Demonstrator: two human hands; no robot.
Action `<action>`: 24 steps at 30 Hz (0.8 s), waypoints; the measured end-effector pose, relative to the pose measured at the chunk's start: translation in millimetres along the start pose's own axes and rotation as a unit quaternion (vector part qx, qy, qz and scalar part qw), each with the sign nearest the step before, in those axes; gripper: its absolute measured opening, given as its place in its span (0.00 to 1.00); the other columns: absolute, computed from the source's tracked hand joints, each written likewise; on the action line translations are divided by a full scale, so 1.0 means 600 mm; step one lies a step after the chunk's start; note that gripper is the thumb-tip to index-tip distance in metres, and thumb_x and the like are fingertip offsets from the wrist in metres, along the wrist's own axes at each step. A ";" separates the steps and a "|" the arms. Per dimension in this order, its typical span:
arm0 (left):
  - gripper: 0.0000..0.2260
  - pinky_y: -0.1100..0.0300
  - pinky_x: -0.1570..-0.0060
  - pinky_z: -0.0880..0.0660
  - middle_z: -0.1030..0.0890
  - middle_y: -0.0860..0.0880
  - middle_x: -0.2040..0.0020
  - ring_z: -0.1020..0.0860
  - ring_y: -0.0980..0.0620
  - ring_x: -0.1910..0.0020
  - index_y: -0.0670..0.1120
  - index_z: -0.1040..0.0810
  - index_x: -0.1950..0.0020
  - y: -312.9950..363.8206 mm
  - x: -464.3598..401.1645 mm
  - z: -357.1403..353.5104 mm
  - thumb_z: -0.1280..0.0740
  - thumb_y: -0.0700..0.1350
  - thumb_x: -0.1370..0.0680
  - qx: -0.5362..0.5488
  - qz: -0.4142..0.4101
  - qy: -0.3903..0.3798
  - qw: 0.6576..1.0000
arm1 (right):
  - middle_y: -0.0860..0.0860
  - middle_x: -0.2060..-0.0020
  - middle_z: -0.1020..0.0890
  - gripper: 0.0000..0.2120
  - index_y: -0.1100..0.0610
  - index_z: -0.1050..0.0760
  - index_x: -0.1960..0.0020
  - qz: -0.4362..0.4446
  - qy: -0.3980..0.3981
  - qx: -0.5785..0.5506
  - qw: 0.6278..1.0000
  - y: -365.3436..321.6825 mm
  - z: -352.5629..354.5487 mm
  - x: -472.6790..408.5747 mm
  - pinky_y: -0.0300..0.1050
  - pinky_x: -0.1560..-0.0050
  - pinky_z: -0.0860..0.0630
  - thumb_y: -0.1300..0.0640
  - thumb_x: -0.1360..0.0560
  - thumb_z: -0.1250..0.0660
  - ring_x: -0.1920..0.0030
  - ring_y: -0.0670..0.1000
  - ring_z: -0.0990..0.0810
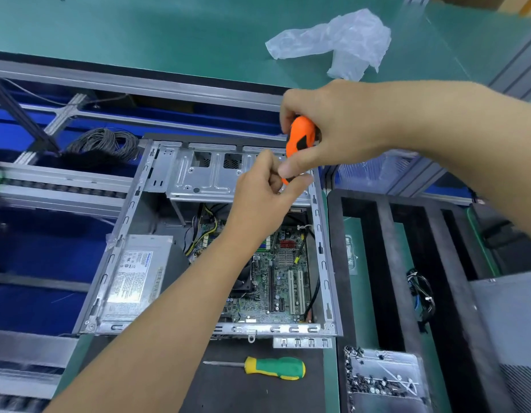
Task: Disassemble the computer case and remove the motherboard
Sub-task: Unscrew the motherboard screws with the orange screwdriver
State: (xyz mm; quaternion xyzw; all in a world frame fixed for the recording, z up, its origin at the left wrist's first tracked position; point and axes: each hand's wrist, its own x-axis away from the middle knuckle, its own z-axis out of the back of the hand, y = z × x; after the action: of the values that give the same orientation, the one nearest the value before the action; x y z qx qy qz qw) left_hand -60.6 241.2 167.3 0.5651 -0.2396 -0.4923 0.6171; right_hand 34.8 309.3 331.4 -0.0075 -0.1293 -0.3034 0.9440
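The computer case (125,222) lies open on its side w/ the motherboard (283,281) still seated in the bottom, below and nearer than both sets of fingers.

The right hand (344,126) wraps its fingers round the orange-handled screwdriver (300,138), thumb pressed along the handle. The left hand (264,189) comes up from beneath, fingers curled, thumb and forefinger pinched at the lower end of the handle, prob. steadying the shaft. Both work over the drive cage (198,174), near its right end.

Risks, as I judge them:
- Tip could slip off the screw head if the driver tilts; the left fingertips sit right beside it and could get jabbed.
- A freed screw could drop past the fingers down onto the board, since the open bay is directly under them. Hard to fish out, and it could scratch traces.
- Left forearm crosses over the board and PSU (133,272); leaning on it could snag the yellow/black cables (198,236).

Can't make out: the driver's shaft and tip, and the screw itself, all hidden behind the left fingers. Whether the left hand holds a loose screw or just the shaft, can't tell. Part of the board is covered by the forearm.

A green-and-yellow screwdriver (273,368) lies nearer than the fingers, in front of the case; a screw tray (383,377) sits to its right.
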 end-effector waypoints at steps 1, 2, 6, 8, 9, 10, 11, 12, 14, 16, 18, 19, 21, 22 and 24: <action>0.18 0.52 0.68 0.37 0.37 0.47 0.69 0.40 0.50 0.69 0.41 0.29 0.53 0.002 -0.001 -0.002 0.27 0.52 0.27 -0.009 0.000 0.005 1.000 | 0.49 0.64 0.25 0.29 0.45 0.31 0.61 -0.001 -0.004 0.002 1.000 -0.002 0.002 0.003 0.58 0.54 0.22 0.27 0.47 0.55 0.62 0.56 0.22; 0.19 0.50 0.67 0.35 0.35 0.45 0.67 0.39 0.49 0.69 0.40 0.27 0.50 0.004 -0.002 -0.003 0.26 0.54 0.28 -0.016 -0.002 0.008 1.000 | 0.48 0.65 0.27 0.26 0.44 0.35 0.64 -0.003 -0.010 0.001 1.000 -0.004 0.005 0.005 0.58 0.53 0.22 0.27 0.46 0.56 0.62 0.57 0.23; 0.13 0.62 0.69 0.37 0.36 0.56 0.71 0.37 0.56 0.71 0.52 0.26 0.45 0.004 0.006 -0.001 0.30 0.54 0.25 0.007 -0.017 -0.004 1.000 | 0.50 0.62 0.25 0.24 0.45 0.33 0.61 0.004 -0.020 -0.028 0.999 -0.008 0.008 0.010 0.60 0.50 0.23 0.28 0.42 0.51 0.58 0.59 0.21; 0.06 0.59 0.69 0.37 0.36 0.56 0.72 0.36 0.57 0.72 0.53 0.24 0.47 0.000 0.011 -0.002 0.33 0.51 0.22 0.003 -0.029 -0.014 0.999 | 0.51 0.57 0.22 0.36 0.49 0.26 0.51 0.003 -0.015 -0.039 0.999 -0.005 0.006 0.010 0.60 0.49 0.23 0.26 0.45 0.52 0.55 0.59 0.21; 0.03 0.58 0.69 0.37 0.36 0.56 0.72 0.37 0.57 0.72 0.53 0.24 0.51 -0.001 0.011 -0.002 0.33 0.50 0.22 0.001 -0.028 -0.009 1.000 | 0.52 0.54 0.21 0.42 0.50 0.25 0.47 0.003 -0.010 -0.036 0.999 -0.004 0.004 0.010 0.59 0.49 0.23 0.25 0.47 0.53 0.55 0.58 0.20; 0.05 0.58 0.69 0.37 0.36 0.56 0.72 0.37 0.56 0.72 0.53 0.26 0.55 -0.001 0.010 -0.002 0.31 0.50 0.22 0.001 -0.021 0.004 1.000 | 0.51 0.54 0.21 0.43 0.50 0.26 0.45 0.001 -0.005 -0.034 0.999 -0.002 0.001 0.009 0.59 0.49 0.23 0.25 0.47 0.53 0.55 0.57 0.20; 0.08 0.57 0.69 0.37 0.36 0.56 0.72 0.38 0.55 0.72 0.51 0.27 0.57 -0.002 0.007 -0.004 0.29 0.50 0.24 0.002 -0.010 0.012 1.000 | 0.51 0.56 0.22 0.40 0.50 0.27 0.46 -0.003 0.002 -0.035 0.999 0.000 -0.003 0.006 0.58 0.51 0.22 0.24 0.45 0.51 0.56 0.57 0.20; 0.11 0.54 0.68 0.36 0.37 0.56 0.71 0.38 0.54 0.71 0.47 0.27 0.56 0.001 0.004 -0.005 0.28 0.51 0.25 0.000 0.002 0.018 1.000 | 0.51 0.59 0.24 0.35 0.50 0.29 0.49 -0.012 0.011 -0.028 0.999 0.001 -0.004 0.004 0.56 0.54 0.22 0.23 0.40 0.49 0.59 0.56 0.21; 0.16 0.51 0.67 0.34 0.37 0.55 0.69 0.38 0.54 0.70 0.45 0.27 0.50 0.009 -0.002 -0.008 0.25 0.53 0.28 0.000 0.021 0.019 1.000 | 0.51 0.64 0.28 0.27 0.52 0.32 0.55 -0.026 0.023 -0.008 0.999 0.006 -0.007 -0.004 0.53 0.60 0.24 0.27 0.30 0.43 0.62 0.56 0.23; 0.14 0.59 0.68 0.36 0.37 0.56 0.69 0.38 0.55 0.70 0.51 0.28 0.52 0.012 -0.002 -0.007 0.25 0.53 0.28 0.008 0.018 0.011 1.000 | 0.49 0.65 0.29 0.19 0.51 0.32 0.53 -0.009 0.018 -0.004 1.000 0.012 -0.012 -0.011 0.54 0.59 0.23 0.34 0.25 0.40 0.61 0.56 0.23; 0.08 0.61 0.68 0.36 0.35 0.54 0.70 0.36 0.57 0.71 0.53 0.26 0.48 0.012 0.002 -0.002 0.30 0.51 0.24 0.005 -0.006 -0.011 1.000 | 0.47 0.64 0.27 0.12 0.46 0.32 0.50 0.014 -0.003 -0.018 1.000 0.015 -0.009 -0.012 0.56 0.55 0.22 0.40 0.24 0.36 0.60 0.54 0.23; 0.05 0.60 0.68 0.35 0.34 0.53 0.70 0.35 0.57 0.71 0.53 0.25 0.46 0.009 0.004 0.000 0.32 0.50 0.21 0.002 -0.015 -0.018 1.000 | 0.46 0.63 0.25 0.10 0.45 0.32 0.50 0.023 -0.015 -0.027 0.999 0.018 -0.006 -0.011 0.56 0.54 0.22 0.42 0.24 0.35 0.60 0.53 0.23; 0.02 0.59 0.68 0.37 0.35 0.54 0.71 0.36 0.57 0.72 0.51 0.24 0.50 0.002 0.007 0.004 0.34 0.48 0.20 -0.004 -0.015 -0.008 1.000 | 0.44 0.62 0.24 0.11 0.44 0.32 0.49 0.033 -0.019 -0.033 0.999 0.022 -0.007 -0.010 0.55 0.55 0.23 0.42 0.26 0.33 0.60 0.50 0.24; 0.04 0.59 0.69 0.37 0.35 0.54 0.71 0.37 0.56 0.72 0.49 0.25 0.53 0.001 0.007 0.005 0.32 0.48 0.21 -0.004 -0.007 0.002 1.000 | 0.45 0.63 0.25 0.14 0.45 0.32 0.49 0.030 -0.008 -0.035 0.999 0.022 -0.008 -0.010 0.54 0.57 0.23 0.38 0.27 0.34 0.61 0.50 0.24; 0.11 0.56 0.68 0.35 0.35 0.50 0.70 0.37 0.54 0.71 0.43 0.26 0.52 0.002 0.006 0.004 0.29 0.49 0.24 0.000 0.005 0.011 1.000 | 0.48 0.64 0.26 0.22 0.49 0.31 0.52 0.004 0.021 -0.017 1.000 0.020 -0.011 -0.011 0.52 0.62 0.24 0.30 0.29 0.38 0.61 0.52 0.23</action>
State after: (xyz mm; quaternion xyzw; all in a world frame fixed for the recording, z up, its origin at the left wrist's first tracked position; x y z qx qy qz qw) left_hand -60.7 237.1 168.2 0.5692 -0.2360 -0.4828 0.6223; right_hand 38.2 322.0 324.1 -0.0177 -0.1043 -0.3021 0.9474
